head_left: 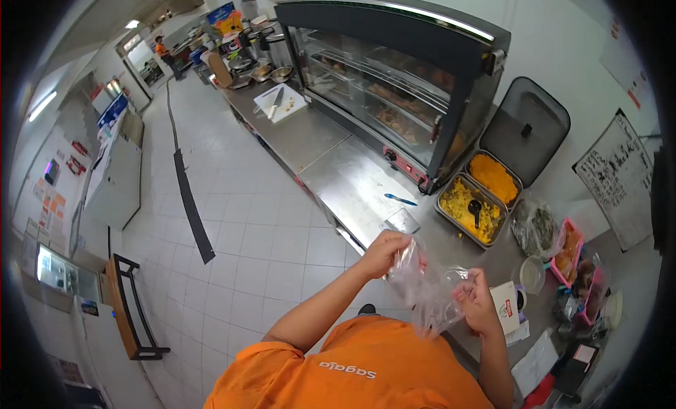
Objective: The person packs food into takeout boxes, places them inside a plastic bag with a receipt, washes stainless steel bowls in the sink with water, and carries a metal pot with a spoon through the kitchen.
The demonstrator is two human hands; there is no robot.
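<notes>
A clear plastic bag [428, 290] hangs between my two hands, in front of my orange shirt. My left hand [389, 254] grips its upper left side, with the fingers closed on the film. On the other side my right hand [476, 303] pinches the bag's edge. The bag looks crumpled, and I cannot tell whether anything is in it. Just beyond my left hand, a flat grey item [401, 221] lies on the steel counter [355, 176]. A white box [505, 307] with a red mark stands beside my right hand.
A glass food warmer [394, 85] stands along the wall. Metal trays of yellow food [465, 208] and orange food [495, 176] sit at its right, a black scoop in the yellow one. A blue pen [401, 199] and a knife on a white board [282, 102] lie on the counter. Another person [165, 54] stands far off.
</notes>
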